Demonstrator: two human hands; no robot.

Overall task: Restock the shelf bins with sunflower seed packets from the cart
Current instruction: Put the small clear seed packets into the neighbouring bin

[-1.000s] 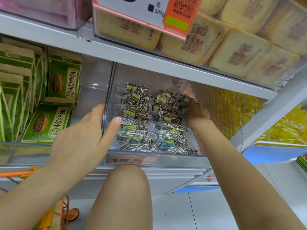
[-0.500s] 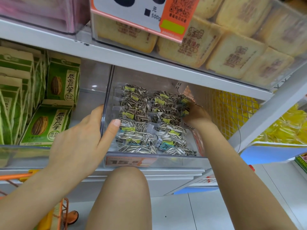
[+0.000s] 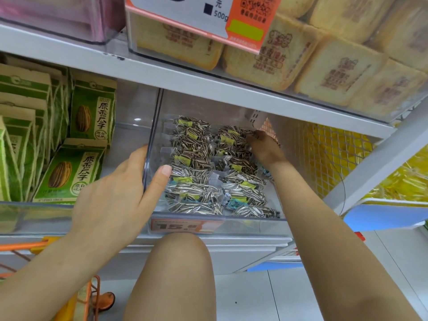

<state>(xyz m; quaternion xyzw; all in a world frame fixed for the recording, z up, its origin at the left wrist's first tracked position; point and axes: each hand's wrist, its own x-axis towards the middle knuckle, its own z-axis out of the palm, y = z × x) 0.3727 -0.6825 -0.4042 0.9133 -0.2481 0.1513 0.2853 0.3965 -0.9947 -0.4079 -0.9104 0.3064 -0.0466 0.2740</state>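
Observation:
A clear plastic bin (image 3: 217, 224) on the lower shelf holds several small see-through packets of striped sunflower seeds (image 3: 196, 177) with yellow labels, laid in two rows. My left hand (image 3: 115, 195) grips the bin's left wall, thumb inside and fingers outside. My right hand (image 3: 264, 147) reaches deep into the bin at its back right, fingertips on a packet in the rear of the right row; whether it pinches that packet is hidden by the hand's back.
A neighbouring bin on the left holds green sunflower seed boxes (image 3: 74, 170). Above sits a shelf with a bin of bread-like packs (image 3: 301, 66) and a price sign (image 3: 201, 17). An orange cart (image 3: 88, 295) shows at bottom left, yellow goods (image 3: 407, 177) at right, my knee (image 3: 178, 262) below the bin.
My right hand has pushed slightly farther back along the right row of packets. My left hand keeps its hold on the bin wall.

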